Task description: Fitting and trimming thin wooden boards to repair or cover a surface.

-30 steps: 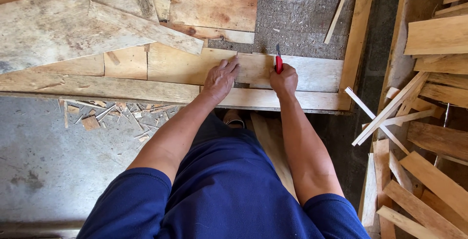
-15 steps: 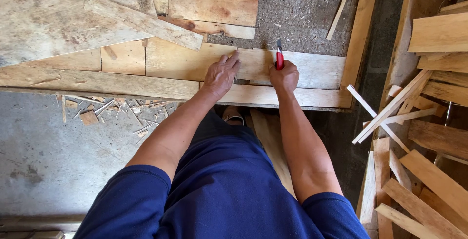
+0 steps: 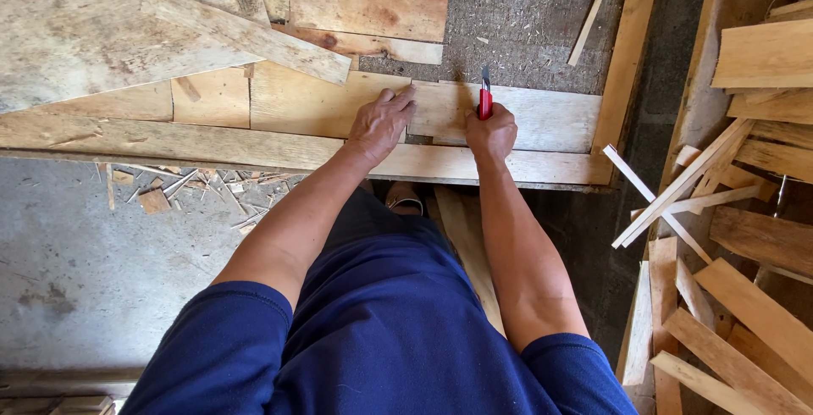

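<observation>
While my right hand [image 3: 491,134] closes its fingers around a red utility knife [image 3: 485,100] pointing to 12 o'clock, long axis upright, my left hand [image 3: 381,124] lies flat, fingers spread narrowly, on the pale board [image 3: 542,118]. Open concrete floor [image 3: 76,262] lies at 8 o'clock.

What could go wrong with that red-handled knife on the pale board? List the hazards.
1. The left hand lies flat on the pale wooden board, close beside the red-handled utility knife gripped by the right hand; a slip sideways could likely cut its fingers.
2. The board sits on loose, overlapping wooden planks, so it may shift under pressure.
3. Scattered wood offcuts on the concrete floor could cause a stumble.
</observation>
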